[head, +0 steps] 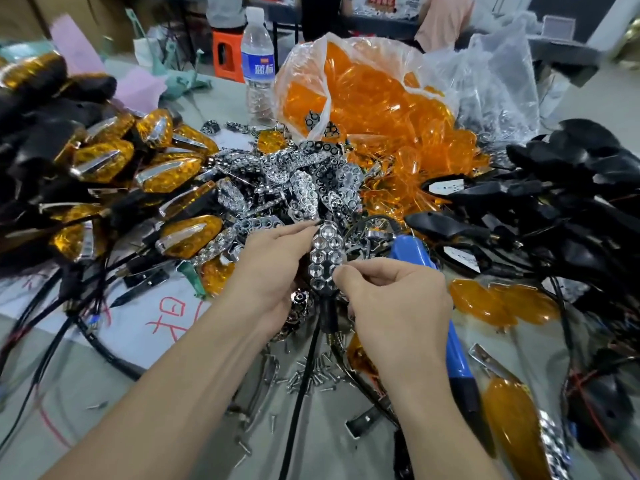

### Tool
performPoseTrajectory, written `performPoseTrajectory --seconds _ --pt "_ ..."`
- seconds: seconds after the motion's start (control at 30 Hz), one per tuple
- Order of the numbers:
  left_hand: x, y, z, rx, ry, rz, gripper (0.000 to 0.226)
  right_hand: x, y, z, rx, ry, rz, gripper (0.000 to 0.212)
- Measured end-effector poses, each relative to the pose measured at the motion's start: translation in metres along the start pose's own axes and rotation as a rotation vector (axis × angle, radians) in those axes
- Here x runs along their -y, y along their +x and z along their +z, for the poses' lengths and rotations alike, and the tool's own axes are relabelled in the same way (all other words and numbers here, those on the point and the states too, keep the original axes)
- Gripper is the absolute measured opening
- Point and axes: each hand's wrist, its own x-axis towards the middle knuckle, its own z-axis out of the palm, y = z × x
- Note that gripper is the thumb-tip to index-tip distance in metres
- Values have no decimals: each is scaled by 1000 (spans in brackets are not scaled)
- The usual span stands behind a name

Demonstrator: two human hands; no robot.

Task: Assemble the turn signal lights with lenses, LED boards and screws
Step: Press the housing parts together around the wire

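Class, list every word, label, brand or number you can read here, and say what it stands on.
Blue label on clear plastic water bottle: white Chinese characters, too blurred to read.
White paper sheet: red handwritten characters, not legible.
White sticker among black plastic lamp housings: print too small.
Nothing can be quoted surely.

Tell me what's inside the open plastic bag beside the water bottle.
The plastic bag is stuffed with orange lenses, which spill out in front. Whatever lies deeper, under those lenses, is covered.

Both hands, left hand [268, 271] and right hand [391, 303], pinch a chrome reflector [325, 261], apparently seated in a black housing, over scattered screws [311, 375].
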Motion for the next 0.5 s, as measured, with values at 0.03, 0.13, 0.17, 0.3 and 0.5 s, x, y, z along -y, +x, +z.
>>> performPoseTrajectory --seconds 0.03,0.13,0.17,0.3,0.5 --pt "0 -2 1 1 -23 -5 18 1 0 0 -23 -46 -8 20" --pt "0 -7 3 38 -82 -11 17 1 -2 2 -89 -66 -42 23" --pt "0 -9 4 60 -92 -7 17 0 -3 2 -118 -45 -52 20" --pt "-2 -16 4 128 -165 -2 17 -5 1 3 -67 86 -51 24" --pt "-2 -19 1 239 -171 -4 29 -4 -2 3 9 147 -97 33"
